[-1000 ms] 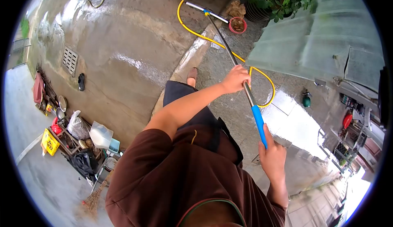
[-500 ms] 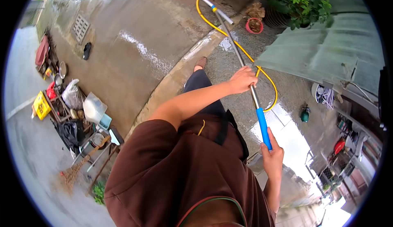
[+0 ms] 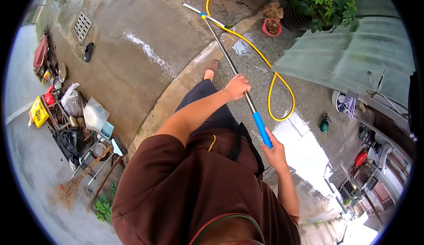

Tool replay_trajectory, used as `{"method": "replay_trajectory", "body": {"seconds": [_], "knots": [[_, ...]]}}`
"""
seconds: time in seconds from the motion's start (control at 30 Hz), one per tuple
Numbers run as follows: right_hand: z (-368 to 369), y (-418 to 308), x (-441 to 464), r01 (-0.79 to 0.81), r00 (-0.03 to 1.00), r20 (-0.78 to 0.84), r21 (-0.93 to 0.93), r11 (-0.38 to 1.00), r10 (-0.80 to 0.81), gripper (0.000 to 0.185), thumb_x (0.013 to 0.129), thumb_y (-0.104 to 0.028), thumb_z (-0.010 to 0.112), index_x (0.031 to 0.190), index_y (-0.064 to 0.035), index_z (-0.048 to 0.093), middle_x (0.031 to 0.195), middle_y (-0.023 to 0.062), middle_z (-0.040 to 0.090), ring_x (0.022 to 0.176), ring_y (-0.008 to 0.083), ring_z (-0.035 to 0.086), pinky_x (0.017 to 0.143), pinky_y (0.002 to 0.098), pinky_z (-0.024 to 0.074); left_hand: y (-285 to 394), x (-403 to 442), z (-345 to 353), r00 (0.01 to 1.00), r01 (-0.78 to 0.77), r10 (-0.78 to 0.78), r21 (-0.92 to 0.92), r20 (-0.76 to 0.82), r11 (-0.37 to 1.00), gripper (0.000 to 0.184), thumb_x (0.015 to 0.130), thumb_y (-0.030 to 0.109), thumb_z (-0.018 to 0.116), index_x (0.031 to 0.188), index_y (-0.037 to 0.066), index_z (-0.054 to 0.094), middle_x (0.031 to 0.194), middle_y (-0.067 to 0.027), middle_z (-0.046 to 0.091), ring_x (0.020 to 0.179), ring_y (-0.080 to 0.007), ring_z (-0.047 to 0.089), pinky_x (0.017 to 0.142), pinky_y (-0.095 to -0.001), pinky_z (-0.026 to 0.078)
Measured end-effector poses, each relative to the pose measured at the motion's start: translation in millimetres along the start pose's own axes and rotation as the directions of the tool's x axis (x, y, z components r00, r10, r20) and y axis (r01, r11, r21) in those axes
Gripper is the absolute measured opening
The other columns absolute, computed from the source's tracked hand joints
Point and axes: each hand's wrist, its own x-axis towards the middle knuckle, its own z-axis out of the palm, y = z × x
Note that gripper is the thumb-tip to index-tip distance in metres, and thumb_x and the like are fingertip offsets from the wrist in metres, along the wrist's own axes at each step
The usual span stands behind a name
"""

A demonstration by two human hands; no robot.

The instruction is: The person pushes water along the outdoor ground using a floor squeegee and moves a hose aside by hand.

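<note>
A long-handled floor squeegee [image 3: 227, 56] slants across the view, with a steel pole, a blue grip [image 3: 262, 128] and a thin pale head [image 3: 204, 15] on the ground. My left hand [image 3: 237, 87] is wrapped round the steel pole about midway. Lower down, my right hand [image 3: 276, 151] is closed round the end of the blue grip. A yellow hose [image 3: 255, 46] lies on the concrete, passing by the squeegee head and looping to the right of the pole. Whether the head touches the hose cannot be told.
A black shoe [image 3: 88, 52] lies near a drain grate [image 3: 82, 26]. At left stand a straw broom [image 3: 79, 182] and bagged clutter [image 3: 73, 101]. A red pot [image 3: 271, 27], a leafy plant [image 3: 324, 6], a grey-green sheet [image 3: 344, 53] and a green bottle [image 3: 325, 123] are at right.
Both hands have swung left with the squeegee, and its head has moved left across the ground. The grips have not changed. The hose loop now shows apart from the pole.
</note>
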Motion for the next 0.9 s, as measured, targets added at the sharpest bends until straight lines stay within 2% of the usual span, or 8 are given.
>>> {"method": "replay_trajectory", "body": {"seconds": [0.07,0.27,0.37,0.43,0.53,0.67,0.8,0.9], "knots": [[-11.2,-18.9,-9.6,-0.102,0.995,-0.002,0.018,0.995,0.102,0.064,0.084,-0.006,0.067,0.145,-0.0155,0.049,0.112,0.0184,0.068,0.077,0.0164,0.063,0.074,0.0282,0.0501,8.6,2.2,-7.2,0.999,0.040,-0.040,-0.009,0.010,0.999,0.013,0.071,0.006,0.070,0.076,0.014,0.060,0.079,-0.0007,0.059,0.093,-0.0233,0.056,0.096,-0.0403,0.040],[-16.9,-46.2,-16.1,-0.031,0.998,0.047,-0.117,0.993,0.037,0.059,0.086,-0.004,0.066,0.142,-0.0147,0.052,0.122,0.0208,0.066,0.084,0.0172,0.066,0.079,0.0267,0.0503,18.8,-6.3,-41.2,0.982,0.079,-0.074,0.023,-0.173,0.997,0.010,0.078,0.013,0.069,0.077,0.013,0.059,0.078,-0.0021,0.060,0.088,-0.0244,0.057,0.092,-0.0409,0.041],[-12.2,-45.5,-11.5,0.071,0.997,-0.014,-0.048,0.996,-0.072,0.058,0.087,-0.008,0.066,0.142,-0.0159,0.052,0.090,0.0184,0.070,0.063,0.0231,0.064,0.063,0.0335,0.0506,10.5,-16.9,-55.3,0.982,0.097,-0.091,0.031,-0.165,0.995,0.012,0.076,0.019,0.071,0.077,0.015,0.060,0.078,-0.0032,0.059,0.086,-0.0261,0.058,0.088,-0.0432,0.042],[-5.1,-33.1,-3.6,0.039,0.999,-0.020,0.023,0.999,-0.039,0.057,0.087,-0.007,0.066,0.142,-0.0161,0.053,0.087,0.0177,0.069,0.062,0.0170,0.060,0.062,0.0320,0.0491,-7.4,-17.6,-45.1,0.994,0.062,-0.057,0.052,-0.094,0.997,0.013,0.073,0.021,0.073,0.076,0.017,0.061,0.077,-0.0026,0.059,0.086,-0.0260,0.058,0.085,-0.0436,0.043],[13.6,-32.2,7.3,-0.012,1.000,-0.003,0.113,0.994,0.012,0.056,0.088,-0.006,0.065,0.142,-0.0118,0.052,0.094,0.0152,0.069,0.072,0.0107,0.054,0.067,0.0283,0.0473,-19.9,-19.0,-41.8,0.998,0.035,-0.028,0.108,-0.061,0.994,0.014,0.074,0.023,0.074,0.076,0.019,0.061,0.077,-0.0026,0.058,0.086,-0.0260,0.059,0.083,-0.0433,0.041],[20.6,-39.8,0.4,-0.131,0.991,0.000,0.080,0.988,0.132,0.056,0.088,-0.003,0.062,0.143,-0.0058,0.049,0.110,0.0155,0.068,0.082,0.0139,0.058,0.075,0.0275,0.0482,-23.1,-6.6,-18.0,0.996,0.026,-0.015,-0.125,0.085,0.992,0.012,0.072,0.017,0.073,0.075,0.020,0.061,0.080,-0.0009,0.058,0.091,-0.0255,0.058,0.089,-0.0439,0.040],[14.7,-31.4,-7.1,-0.184,0.983,-0.018,-0.043,0.982,0.184,0.059,0.087,-0.001,0.059,0.145,-0.0041,0.047,0.119,0.0175,0.066,0.089,0.0155,0.060,0.081,0.0280,0.0486,-7.5,-4.9,-3.8,0.999,0.041,-0.043,-0.130,-0.010,0.991,0.013,0.072,0.015,0.072,0.072,0.021,0.060,0.080,0.0012,0.058,0.095,-0.0232,0.057,0.097,-0.0437,0.038],[23.9,-22.3,0.7,-0.220,0.965,0.137,-0.051,0.974,0.225,0.070,0.083,-0.002,0.061,0.149,-0.0057,0.039,0.120,0.0176,0.065,0.088,0.0152,0.060,0.079,0.0275,0.0487,-18.0,-26.1,-1.5,0.999,0.028,-0.030,-0.152,-0.015,0.988,0.014,0.072,0.015,0.071,0.071,0.021,0.059,0.079,0.0022,0.058,0.094,-0.0220,0.056,0.098,-0.0427,0.038]]}}
